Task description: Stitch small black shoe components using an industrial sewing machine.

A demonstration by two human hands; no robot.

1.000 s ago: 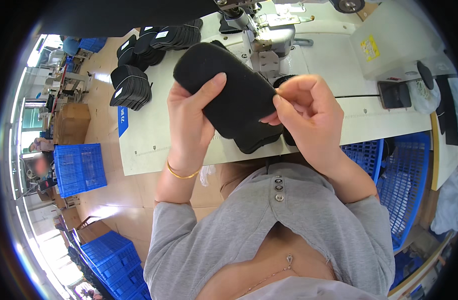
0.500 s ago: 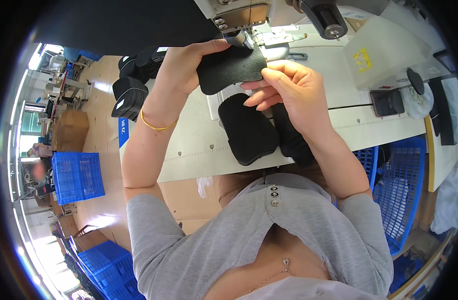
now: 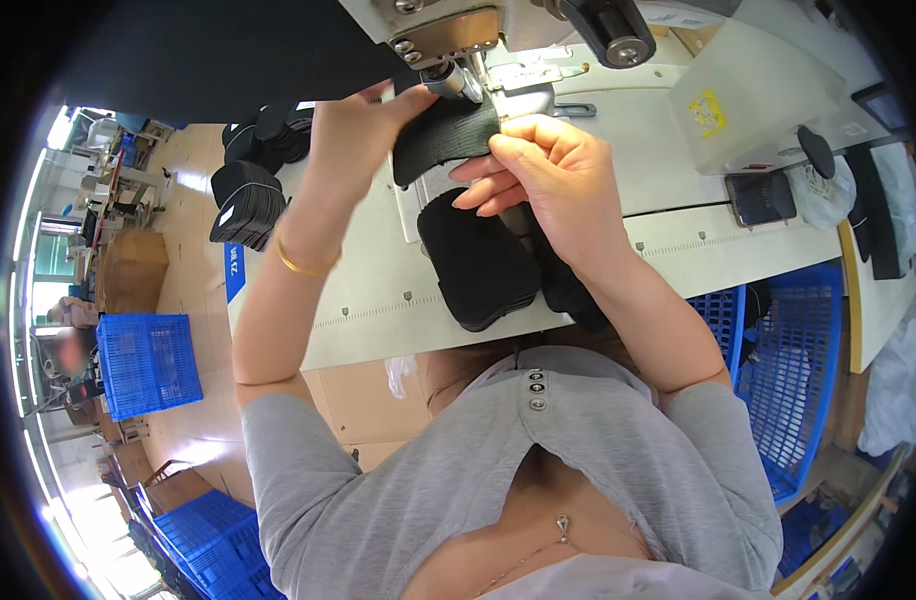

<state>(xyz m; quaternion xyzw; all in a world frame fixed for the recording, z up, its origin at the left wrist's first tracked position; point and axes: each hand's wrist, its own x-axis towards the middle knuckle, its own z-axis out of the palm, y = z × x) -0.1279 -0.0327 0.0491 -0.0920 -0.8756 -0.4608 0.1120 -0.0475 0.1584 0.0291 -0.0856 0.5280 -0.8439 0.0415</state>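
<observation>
A black ribbed fabric piece (image 3: 443, 145) lies under the presser foot (image 3: 452, 82) of a sewing machine (image 3: 446, 38). My left hand (image 3: 356, 135) is at its left edge, slightly blurred, the thumb reaching toward the foot and another finger raised apart from it. Part of that hand's fingers is hidden behind the thumb. With thumb and index finger my right hand (image 3: 566, 175) pinches the piece's right edge, its other fingers curled loosely below. Just nearer to me, a stack of black rounded fabric pieces (image 3: 478, 262) rests on the table, beside another black stack (image 3: 570, 295) partly under my right forearm.
Tied bundles of black pieces (image 3: 248, 200) sit at the table's left edge. A phone (image 3: 761, 200) and a clear plastic bag (image 3: 818, 190) lie at the right, near a translucent bin (image 3: 748, 100). A blue basket (image 3: 793, 380) stands beside my right; blue crates (image 3: 148, 365) are on the floor left.
The fabric piece has turned and gone farther under the foot, so less of it shows. My left hand has shifted up along its edge. The right hand still pinches it; the whole view has shifted slightly.
</observation>
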